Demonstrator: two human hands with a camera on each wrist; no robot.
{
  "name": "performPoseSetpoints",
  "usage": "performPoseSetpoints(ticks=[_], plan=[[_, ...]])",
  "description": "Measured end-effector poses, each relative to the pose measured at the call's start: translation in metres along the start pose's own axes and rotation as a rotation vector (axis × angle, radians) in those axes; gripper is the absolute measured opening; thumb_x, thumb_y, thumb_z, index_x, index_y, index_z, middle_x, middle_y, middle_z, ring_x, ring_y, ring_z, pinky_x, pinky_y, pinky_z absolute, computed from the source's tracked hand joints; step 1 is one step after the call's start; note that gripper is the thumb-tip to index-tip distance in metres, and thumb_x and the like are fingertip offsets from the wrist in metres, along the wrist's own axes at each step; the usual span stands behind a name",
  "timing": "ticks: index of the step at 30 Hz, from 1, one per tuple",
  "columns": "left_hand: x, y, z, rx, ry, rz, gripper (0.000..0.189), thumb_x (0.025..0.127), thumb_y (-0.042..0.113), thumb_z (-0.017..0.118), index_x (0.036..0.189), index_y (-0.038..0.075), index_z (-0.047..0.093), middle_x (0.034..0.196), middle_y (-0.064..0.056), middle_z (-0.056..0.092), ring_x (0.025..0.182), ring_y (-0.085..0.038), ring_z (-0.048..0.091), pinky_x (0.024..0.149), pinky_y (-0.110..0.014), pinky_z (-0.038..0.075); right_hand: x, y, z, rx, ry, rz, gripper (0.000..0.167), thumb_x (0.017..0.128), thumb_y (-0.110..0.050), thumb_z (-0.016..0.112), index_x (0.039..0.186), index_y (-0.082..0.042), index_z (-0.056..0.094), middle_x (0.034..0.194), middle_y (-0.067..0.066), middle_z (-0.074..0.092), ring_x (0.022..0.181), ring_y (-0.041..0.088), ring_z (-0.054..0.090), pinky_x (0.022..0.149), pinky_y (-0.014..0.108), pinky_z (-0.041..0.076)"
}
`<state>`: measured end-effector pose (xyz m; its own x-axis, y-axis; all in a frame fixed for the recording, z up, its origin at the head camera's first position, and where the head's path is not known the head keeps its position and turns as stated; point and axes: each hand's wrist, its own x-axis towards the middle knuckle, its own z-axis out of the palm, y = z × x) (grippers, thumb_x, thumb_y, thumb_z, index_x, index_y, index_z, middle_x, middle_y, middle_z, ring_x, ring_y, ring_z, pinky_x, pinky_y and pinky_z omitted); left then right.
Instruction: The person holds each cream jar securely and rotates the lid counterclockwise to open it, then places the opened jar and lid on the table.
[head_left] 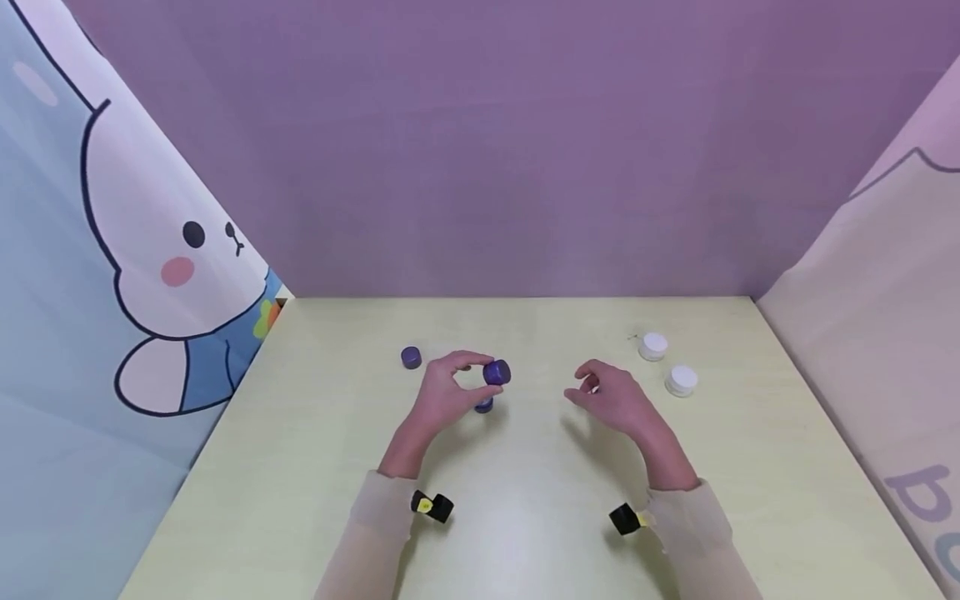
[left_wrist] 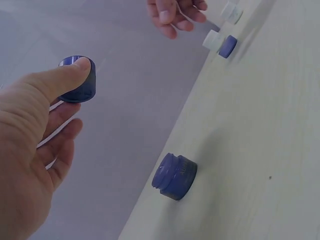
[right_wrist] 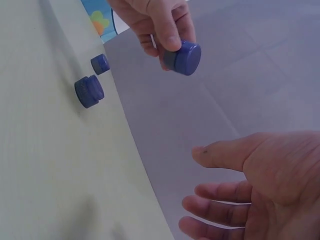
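Observation:
In the head view my left hand (head_left: 444, 390) pinches a small dark blue jar (head_left: 497, 372) between thumb and fingers, holding it above the table. Below it stands another blue jar (head_left: 483, 406), partly covered by the hand; the left wrist view shows this jar (left_wrist: 175, 176) lidless, its threaded neck bare. My right hand (head_left: 611, 398) hovers to the right, fingers loosely bent and holding nothing. The right wrist view has its thumb and fingers (right_wrist: 220, 202) spread apart. A flat blue lid (left_wrist: 228, 46) lies near the white jars in the left wrist view.
A small blue piece (head_left: 411, 357) sits on the table left of my left hand. Two white lidded jars (head_left: 653, 347) (head_left: 682, 381) stand to the right. A purple cloth (head_left: 510, 167) hangs behind the pale tabletop (head_left: 315, 433), with printed cloths at both sides.

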<state>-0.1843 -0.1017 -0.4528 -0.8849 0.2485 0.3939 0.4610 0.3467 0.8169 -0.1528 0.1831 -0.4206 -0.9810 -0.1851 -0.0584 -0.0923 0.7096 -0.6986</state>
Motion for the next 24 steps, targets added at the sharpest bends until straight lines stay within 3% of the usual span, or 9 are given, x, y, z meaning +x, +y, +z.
performPoseSetpoints(ticks=[2,7,9,15,20,24], plan=[[0.0,0.001,0.003,-0.003,-0.005,-0.002,0.043,0.073,0.025,0.088,0.11,0.009,0.073,0.105,0.004,0.071,0.1,-0.029,0.064,0.085,-0.054,0.048,-0.001,-0.002,0.0,0.016,0.01,-0.016,0.036,0.09,-0.028,0.068,0.115,-0.003,0.06,0.091,0.004,0.064,0.082,0.019,0.06,0.07,0.036,0.049],[0.001,0.002,0.009,0.019,-0.003,-0.005,0.041,0.07,0.025,0.089,0.106,0.012,0.074,0.104,0.005,0.069,0.1,-0.023,0.063,0.086,-0.054,0.049,-0.002,-0.007,0.003,0.059,0.039,-0.082,0.03,0.091,-0.025,0.07,0.113,-0.005,0.062,0.089,0.002,0.064,0.084,0.02,0.061,0.071,0.035,0.049],[0.001,0.002,0.011,0.034,-0.008,0.006,0.041,0.07,0.026,0.089,0.105,0.013,0.074,0.104,0.005,0.069,0.1,-0.017,0.062,0.086,-0.051,0.05,-0.003,-0.01,0.004,0.07,0.051,-0.104,0.029,0.091,-0.024,0.07,0.112,-0.005,0.063,0.088,0.001,0.064,0.083,0.02,0.06,0.071,0.035,0.049],[-0.001,0.001,0.013,0.101,-0.023,0.042,0.043,0.068,0.025,0.09,0.106,0.011,0.075,0.103,0.003,0.069,0.101,-0.015,0.061,0.085,-0.042,0.052,-0.005,-0.016,0.005,0.084,0.049,-0.126,0.026,0.091,-0.023,0.069,0.11,-0.005,0.063,0.086,0.0,0.064,0.083,0.018,0.059,0.072,0.035,0.049],[0.001,0.002,0.015,0.134,-0.031,0.098,0.041,0.069,0.027,0.09,0.105,0.014,0.076,0.108,0.005,0.069,0.108,-0.014,0.058,0.091,-0.034,0.048,-0.004,-0.021,0.006,0.087,0.058,-0.144,0.026,0.092,-0.024,0.069,0.109,-0.006,0.063,0.085,0.0,0.064,0.084,0.018,0.06,0.072,0.035,0.049],[0.002,0.003,0.018,0.141,-0.049,0.094,0.041,0.07,0.029,0.089,0.106,0.016,0.076,0.108,0.005,0.068,0.107,-0.012,0.058,0.092,-0.033,0.048,-0.003,-0.024,0.006,0.088,0.045,-0.153,0.028,0.092,-0.028,0.068,0.109,-0.007,0.063,0.085,-0.001,0.064,0.084,0.018,0.06,0.07,0.033,0.05]])
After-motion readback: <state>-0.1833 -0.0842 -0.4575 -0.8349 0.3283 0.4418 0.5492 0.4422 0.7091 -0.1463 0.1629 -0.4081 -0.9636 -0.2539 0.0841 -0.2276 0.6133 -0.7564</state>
